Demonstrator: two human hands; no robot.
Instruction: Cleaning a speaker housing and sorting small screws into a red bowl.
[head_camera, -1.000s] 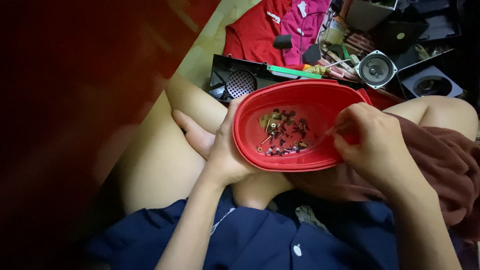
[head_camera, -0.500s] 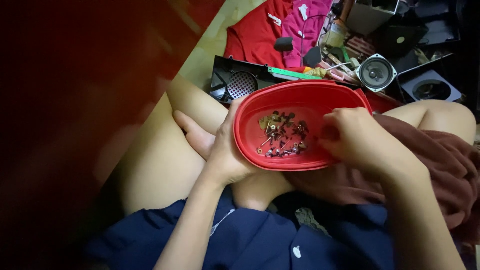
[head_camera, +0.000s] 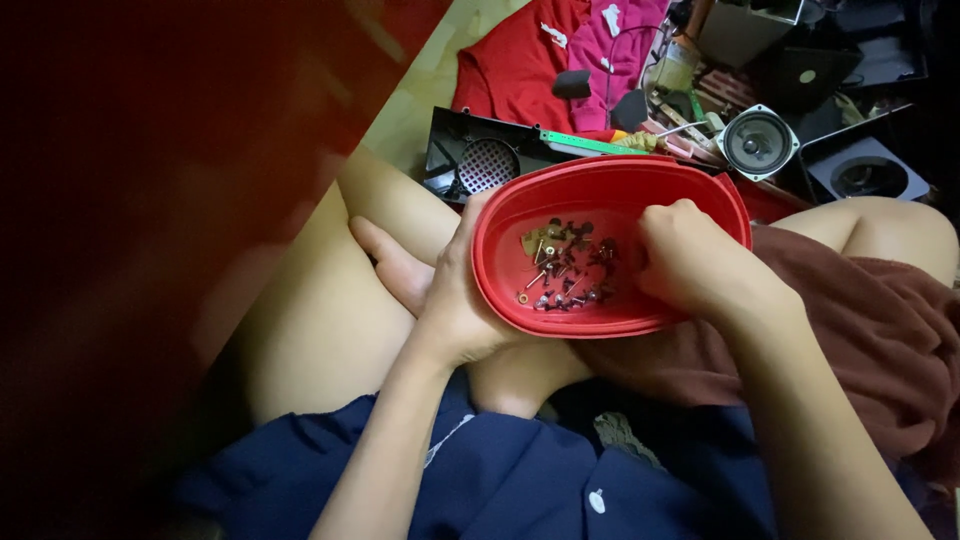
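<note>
Hidden: the whole left third of the frame was a blurred dark red surface, too close to make out; the clutter at the upper right, with a round speaker (head_camera: 757, 142) and a black perforated panel (head_camera: 480, 160), sat in deep shadow.
Bowl: a red oval plastic bowl (head_camera: 620, 195) lay at centre frame, over the person's bare legs, tilted toward the camera.
Right hand: the right hand (head_camera: 700, 262) reached in over the bowl's right rim, fingers curled down onto the bottom; its fingertips were hidden, so I could not tell whether they pinched anything.
Left hand: the left hand (head_camera: 455, 300) clasped the bowl's left wall, thumb on the rim.
Contents: small screws and metal bits (head_camera: 562, 265) lay scattered on the bottom, left of centre, too small to sort.
Change: against half a second earlier, the right hand sat lower and deeper in the bowl; the bowl had kept its place.
</note>
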